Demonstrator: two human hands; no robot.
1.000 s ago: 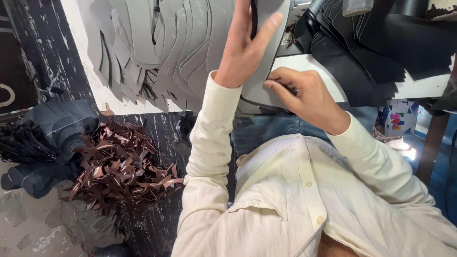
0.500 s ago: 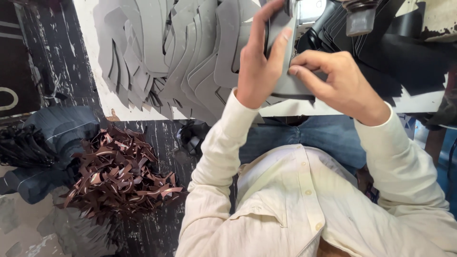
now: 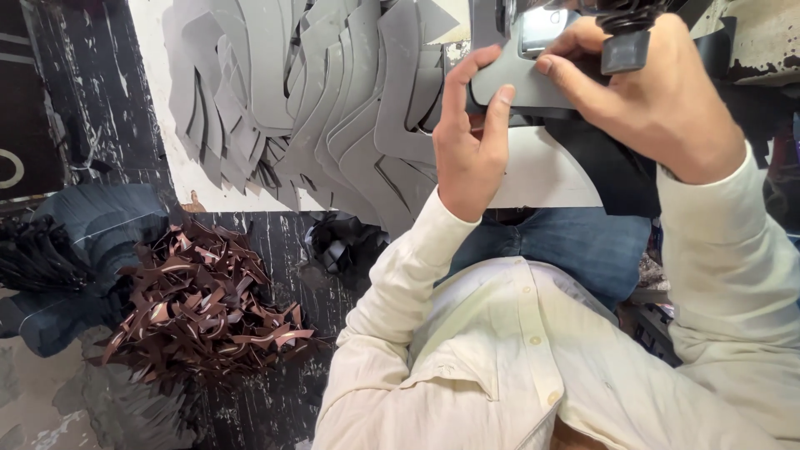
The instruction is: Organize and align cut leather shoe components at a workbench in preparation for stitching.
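Observation:
My left hand pinches the near-left edge of a flat grey cut piece with fingers and thumb. On the right side of the same piece, my right hand presses down with the thumb on top. The piece lies under a black machine part at the top edge. Beneath my right hand, a black sheet hangs over the white table.
Several grey cut pieces are fanned across the table to the left. On the dark floor lie a heap of brown strip offcuts, a small black scrap bundle and dark blue stacked pieces. My cream shirt and jeans fill the bottom right.
My left hand, first flat against the upright grey piece, now pinches its edge. Both hands have brought the piece in under the machine part.

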